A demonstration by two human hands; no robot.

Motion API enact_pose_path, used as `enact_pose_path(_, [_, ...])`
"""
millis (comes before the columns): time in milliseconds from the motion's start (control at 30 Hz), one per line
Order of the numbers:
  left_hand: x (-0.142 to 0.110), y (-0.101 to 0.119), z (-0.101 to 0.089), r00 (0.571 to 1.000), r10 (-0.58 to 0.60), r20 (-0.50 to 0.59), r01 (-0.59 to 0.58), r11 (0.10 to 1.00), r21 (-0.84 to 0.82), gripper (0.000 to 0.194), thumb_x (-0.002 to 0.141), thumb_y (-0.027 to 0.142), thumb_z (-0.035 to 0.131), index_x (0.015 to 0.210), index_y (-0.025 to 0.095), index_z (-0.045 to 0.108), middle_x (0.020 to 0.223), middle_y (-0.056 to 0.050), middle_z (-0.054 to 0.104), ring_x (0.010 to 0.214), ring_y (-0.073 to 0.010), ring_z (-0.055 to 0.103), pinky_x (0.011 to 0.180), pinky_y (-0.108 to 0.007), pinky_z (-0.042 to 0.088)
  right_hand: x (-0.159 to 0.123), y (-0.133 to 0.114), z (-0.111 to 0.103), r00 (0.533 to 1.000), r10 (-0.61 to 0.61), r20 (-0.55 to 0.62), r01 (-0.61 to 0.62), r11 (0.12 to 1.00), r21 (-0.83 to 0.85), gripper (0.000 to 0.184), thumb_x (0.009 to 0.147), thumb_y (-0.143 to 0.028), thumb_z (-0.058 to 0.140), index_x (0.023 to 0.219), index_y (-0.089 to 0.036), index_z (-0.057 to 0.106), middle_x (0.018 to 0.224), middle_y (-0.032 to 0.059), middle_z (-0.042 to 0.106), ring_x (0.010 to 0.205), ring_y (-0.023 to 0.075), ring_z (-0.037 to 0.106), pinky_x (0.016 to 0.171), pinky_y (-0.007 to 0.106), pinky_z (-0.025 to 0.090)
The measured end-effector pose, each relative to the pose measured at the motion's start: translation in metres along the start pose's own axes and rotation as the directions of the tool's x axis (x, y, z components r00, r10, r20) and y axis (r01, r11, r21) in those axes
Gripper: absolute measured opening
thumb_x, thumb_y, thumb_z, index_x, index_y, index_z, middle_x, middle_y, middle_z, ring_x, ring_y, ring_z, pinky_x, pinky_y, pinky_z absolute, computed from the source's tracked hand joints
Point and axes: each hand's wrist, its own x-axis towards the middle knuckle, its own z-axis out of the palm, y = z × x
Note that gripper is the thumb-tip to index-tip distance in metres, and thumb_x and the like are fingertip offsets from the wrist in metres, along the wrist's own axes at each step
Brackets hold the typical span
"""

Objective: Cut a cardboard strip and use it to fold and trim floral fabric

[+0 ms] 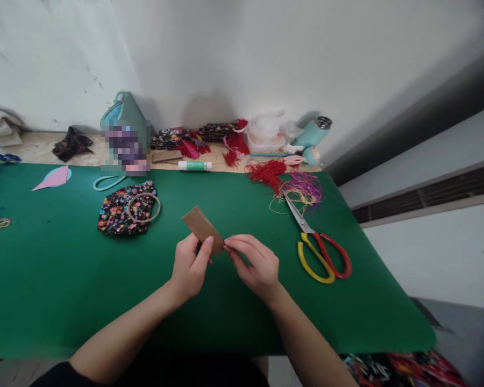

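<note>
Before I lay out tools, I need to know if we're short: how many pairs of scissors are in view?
1. The scissors lie on the green cloth, right of the right hand, tips by the purple threads. Others may be hidden.

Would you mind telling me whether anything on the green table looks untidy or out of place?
Mainly the purple-and-yellow threads: they lie in a loose tangle near the tips of the scissors, with stray strands trailing onto the green surface.
</note>
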Motion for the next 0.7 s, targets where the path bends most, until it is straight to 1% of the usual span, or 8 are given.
enact_pose_path(233, [-0.0011,-0.0008,-0.001,0.994,0.113,0.006,-0.111,0.97,0.217,0.031,0.09,0.034,0.043,0.064,0.017,0.05,0.054,0.0,0.053,0.05,-0.0117,0.05,0.052,-0.024,0.037,-0.0055,0.0036,0.0025,0.997,-0.072,0.002,0.072,0.994,-0.077,0.027,0.082,-0.008,0.056,0.106,-0.02,0.061,0.089,0.0061,0.07,0.078,0.015,0.067,0.069,0.027,0.057])
enact_pose_path(333, [-0.0003,-0.001,-0.0015,0.988,0.154,0.017,-0.153,0.951,0.267,0.031,0.09,0.032,0.041,0.063,0.018,0.049,0.055,0.0,0.054,0.05,-0.0119,0.05,0.052,-0.025,0.037,-0.0087,0.0059,0.0035,0.99,-0.142,0.019,0.143,0.981,-0.129,0.035,0.083,-0.006,0.054,0.114,-0.02,0.058,0.093,0.0081,0.07,0.082,0.0168,0.067,0.068,0.028,0.058])
enact_pose_path(400, [-0.0001,-0.0012,-0.0017,0.985,0.173,0.026,-0.174,0.944,0.279,0.031,0.09,0.031,0.041,0.063,0.018,0.049,0.056,-0.001,0.055,0.052,-0.0122,0.051,0.054,-0.025,0.037,-0.0101,0.0071,0.0045,0.984,-0.18,0.02,0.181,0.973,-0.146,0.038,0.082,-0.004,0.053,0.118,-0.018,0.056,0.094,0.0098,0.069,0.085,0.018,0.067,0.069,0.029,0.058])
enact_pose_path(467, [-0.0001,-0.0016,-0.0013,0.984,0.176,0.032,-0.178,0.946,0.272,0.031,0.091,0.03,0.04,0.065,0.018,0.05,0.057,-0.001,0.056,0.053,-0.0125,0.052,0.055,-0.025,0.038,-0.0102,0.0078,0.0054,0.982,-0.189,0.019,0.19,0.973,-0.13,0.04,0.082,-0.002,0.053,0.119,-0.015,0.055,0.094,0.0119,0.068,0.086,0.019,0.066,0.069,0.03,0.058])
enact_pose_path(600, [-0.0001,-0.003,0.0005,0.988,0.151,0.037,-0.156,0.956,0.248,0.03,0.092,0.029,0.039,0.067,0.017,0.051,0.058,-0.001,0.056,0.055,-0.0127,0.054,0.056,-0.025,0.039,-0.0083,0.0084,0.0057,0.983,-0.181,0.041,0.184,0.978,-0.096,0.037,0.08,0.0,0.054,0.115,-0.012,0.056,0.092,0.0135,0.067,0.083,0.0193,0.064,0.069,0.032,0.058])
enact_pose_path(700, [0.0001,-0.0027,0.001,0.986,0.159,0.04,-0.164,0.951,0.262,0.03,0.092,0.029,0.039,0.067,0.017,0.051,0.058,-0.001,0.056,0.055,-0.0127,0.054,0.056,-0.025,0.039,-0.0084,0.0094,0.0059,0.982,-0.184,0.041,0.187,0.978,-0.09,0.034,0.08,0.001,0.054,0.111,-0.011,0.057,0.09,0.0137,0.067,0.083,0.0191,0.064,0.069,0.031,0.057])
